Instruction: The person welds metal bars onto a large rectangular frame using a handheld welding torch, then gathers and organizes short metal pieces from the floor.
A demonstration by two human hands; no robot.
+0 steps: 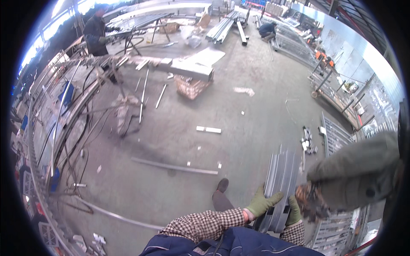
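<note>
A bundle of long grey metal profiles (282, 172) lies lengthwise in front of my body. My left hand (263, 202), in a green work glove, grips its left side with the thumb across the top. On the opposite side my right hand (294, 211), gloved alike, holds the bundle's edge; part of it is hidden behind the metal. Dark rectangular cut-outs show in the profiles near both hands. Close to my right hand is a co-worker's gloved hand (310, 200), below a dark green sleeve (352, 172); whether it touches the profiles I cannot tell.
A metal bar (174, 165) and a short white piece (209, 129) lie on the floor. Small metal offcuts (307, 140) and slatted metal panels (336, 132) are at the right. A long beam (192, 71) rests above a basket (192, 87). Two people work farther off.
</note>
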